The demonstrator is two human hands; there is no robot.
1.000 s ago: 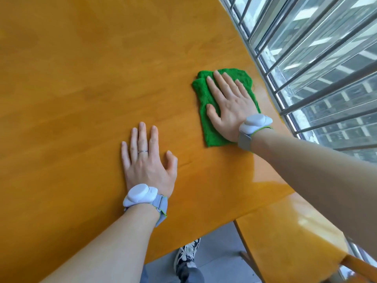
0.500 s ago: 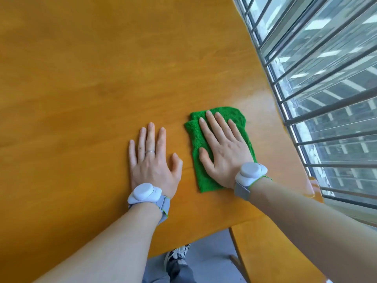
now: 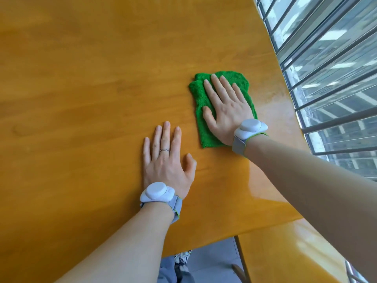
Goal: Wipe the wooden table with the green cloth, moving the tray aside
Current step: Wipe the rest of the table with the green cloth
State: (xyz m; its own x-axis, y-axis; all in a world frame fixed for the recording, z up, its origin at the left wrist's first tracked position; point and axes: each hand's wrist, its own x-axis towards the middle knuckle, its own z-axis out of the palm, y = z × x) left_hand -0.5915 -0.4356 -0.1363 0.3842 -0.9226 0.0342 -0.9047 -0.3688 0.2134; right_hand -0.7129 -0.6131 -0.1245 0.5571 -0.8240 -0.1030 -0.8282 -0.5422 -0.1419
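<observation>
A folded green cloth (image 3: 199, 94) lies flat on the wooden table (image 3: 81, 78), near its right edge. My right hand (image 3: 224, 107) presses on the cloth with straight, spread fingers and covers most of it. To the left and nearer to me, my left hand (image 3: 165, 158) rests flat on the bare wood, fingers straight, a ring on one finger. Both wrists wear white devices on grey straps. No tray is in view.
A barred window (image 3: 326, 68) runs along the table's right edge. A wooden chair seat (image 3: 289, 252) stands under the near right corner. Grey floor and a shoe (image 3: 181, 260) show below the table's near edge.
My right hand slid the cloth towards me along the right side, then away from me again. My left hand stayed flat on the wood.
</observation>
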